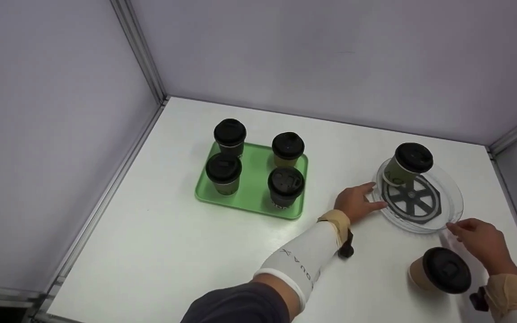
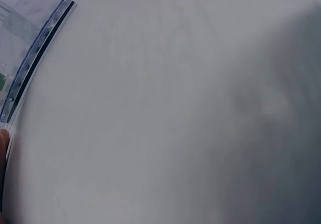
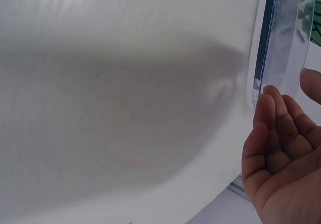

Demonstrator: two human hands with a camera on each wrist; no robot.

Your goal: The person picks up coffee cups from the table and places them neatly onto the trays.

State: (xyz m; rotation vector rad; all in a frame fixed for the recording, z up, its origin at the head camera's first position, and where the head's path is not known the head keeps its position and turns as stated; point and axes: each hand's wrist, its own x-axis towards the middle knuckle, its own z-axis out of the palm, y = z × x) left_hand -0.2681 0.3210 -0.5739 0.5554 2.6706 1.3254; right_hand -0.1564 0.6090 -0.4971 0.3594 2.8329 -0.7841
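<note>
A round clear dish (image 1: 453,193) with a dark spoked wheel pattern on its bottom is at the right. My left hand (image 1: 357,202) is at its left side, thumb at the rim and a finger against the wall. Opposite, my right hand (image 1: 483,240) holds the near right edge; in the right wrist view its fingertips meet the dish wall (image 3: 283,38) while the thumb is by the upper rim. A green cup (image 1: 397,172) with a black lid stands in the dish near its back left. Only one fingertip (image 2: 4,136) shows in the left wrist view, beside the dish edge (image 2: 37,58).
On the left, a green tray (image 1: 254,179) carries several paper cups with black lids, spaced around its corners. Another lidded brown cup (image 1: 420,273) stands on the white table (image 1: 168,251), close in front of my right hand. Pale walls (image 1: 308,58) enclose the table.
</note>
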